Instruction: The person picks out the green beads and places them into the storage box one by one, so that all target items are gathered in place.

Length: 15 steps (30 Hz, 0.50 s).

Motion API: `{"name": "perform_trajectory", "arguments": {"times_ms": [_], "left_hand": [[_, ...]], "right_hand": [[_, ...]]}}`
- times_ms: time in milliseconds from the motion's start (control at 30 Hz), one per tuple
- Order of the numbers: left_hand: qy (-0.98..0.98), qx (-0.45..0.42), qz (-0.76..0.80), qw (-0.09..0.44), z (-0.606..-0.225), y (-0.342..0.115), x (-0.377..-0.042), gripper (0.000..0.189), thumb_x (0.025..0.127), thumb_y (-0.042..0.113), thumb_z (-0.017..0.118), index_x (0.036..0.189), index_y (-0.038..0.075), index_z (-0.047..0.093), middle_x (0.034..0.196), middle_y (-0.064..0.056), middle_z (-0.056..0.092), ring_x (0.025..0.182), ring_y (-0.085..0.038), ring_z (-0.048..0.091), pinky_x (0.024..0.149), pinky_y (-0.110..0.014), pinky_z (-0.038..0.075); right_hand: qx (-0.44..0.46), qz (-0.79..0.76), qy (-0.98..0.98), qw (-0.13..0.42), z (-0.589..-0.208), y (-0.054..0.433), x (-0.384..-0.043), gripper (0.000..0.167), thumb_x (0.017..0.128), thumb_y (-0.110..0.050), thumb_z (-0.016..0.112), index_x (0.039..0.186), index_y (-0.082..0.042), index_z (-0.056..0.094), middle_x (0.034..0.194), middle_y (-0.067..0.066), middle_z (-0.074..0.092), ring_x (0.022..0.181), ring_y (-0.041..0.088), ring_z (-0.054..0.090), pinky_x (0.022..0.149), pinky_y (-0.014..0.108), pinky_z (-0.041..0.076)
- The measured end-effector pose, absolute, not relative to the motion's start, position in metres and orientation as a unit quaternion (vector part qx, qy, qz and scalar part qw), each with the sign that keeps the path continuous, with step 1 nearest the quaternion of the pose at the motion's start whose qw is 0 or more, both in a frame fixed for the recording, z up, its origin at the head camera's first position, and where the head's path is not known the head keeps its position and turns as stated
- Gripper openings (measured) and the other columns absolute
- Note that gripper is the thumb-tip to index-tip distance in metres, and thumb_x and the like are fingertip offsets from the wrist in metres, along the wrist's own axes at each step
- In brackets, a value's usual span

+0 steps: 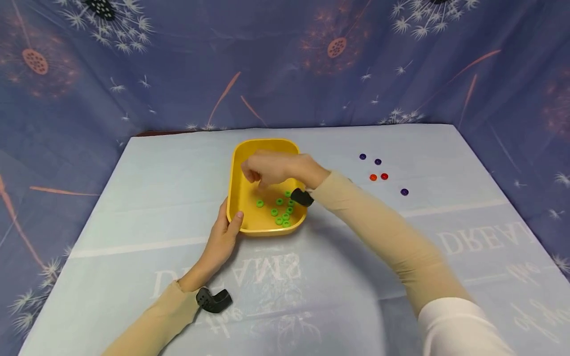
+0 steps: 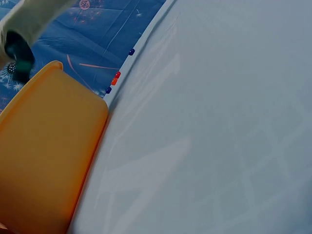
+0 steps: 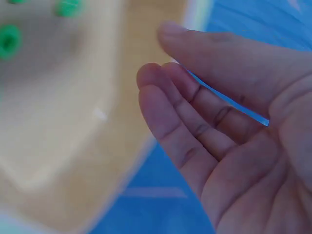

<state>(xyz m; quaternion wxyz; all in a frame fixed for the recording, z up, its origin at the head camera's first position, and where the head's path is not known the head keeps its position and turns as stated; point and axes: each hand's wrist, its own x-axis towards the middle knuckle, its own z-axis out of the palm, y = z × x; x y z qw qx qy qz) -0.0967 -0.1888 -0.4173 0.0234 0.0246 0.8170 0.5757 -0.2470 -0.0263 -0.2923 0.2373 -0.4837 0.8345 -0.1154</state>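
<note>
A yellow tray [image 1: 249, 220] stands on the table, holding several small green rings [image 1: 274, 212] near its front right. At the tray's front left corner my left hand [image 1: 220, 240] grips the wall, its thumb over the rim. My right hand [image 1: 271, 167] is above the tray's back half. In the right wrist view, the fingers [image 3: 161, 114] are loosely bent with no object visible between them and the thumb. Some green rings [image 3: 67, 7] appear blurred there. The left wrist view shows the tray's outer side [image 2: 48, 146]; the left hand is mostly hidden there.
On the table right of the tray lie small purple beads [image 1: 404, 192], an orange bead [image 1: 373, 177] and a red bead [image 1: 385, 176]. A pale printed cloth [image 1: 147, 198] covers the table. Behind it hangs a blue flowered curtain [image 1: 276, 74].
</note>
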Motion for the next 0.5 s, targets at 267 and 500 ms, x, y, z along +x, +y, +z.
{"name": "perform_trajectory", "arguments": {"times_ms": [267, 500], "left_hand": [[0.822, 0.018, 0.568, 0.025, -0.415, -0.189, -0.100, 0.061, 0.108, 0.028, 0.038, 0.159, 0.011, 0.010, 0.163, -0.016, 0.020, 0.148, -0.032, 0.022, 0.119, -0.052, 0.020], [0.813, 0.017, 0.581, 0.030, -0.417, -0.188, -0.096, 0.060, 0.108, 0.026, 0.038, 0.159, 0.010, 0.010, 0.162, -0.017, 0.021, 0.149, -0.032, 0.022, 0.119, -0.052, 0.019]], "right_hand": [[-0.414, -0.304, 0.849, 0.121, -0.245, 0.061, -0.244, 0.012, 0.090, -0.012, 0.073, 0.097, -0.007, 0.065, 0.092, 0.004, 0.066, 0.083, 0.015, 0.062, 0.079, 0.030, 0.052], [-0.308, -0.388, 0.862, 0.108, -0.280, 0.115, -0.235, 0.012, 0.091, -0.013, 0.072, 0.099, -0.006, 0.066, 0.094, 0.006, 0.067, 0.083, 0.021, 0.063, 0.074, 0.027, 0.052]]}}
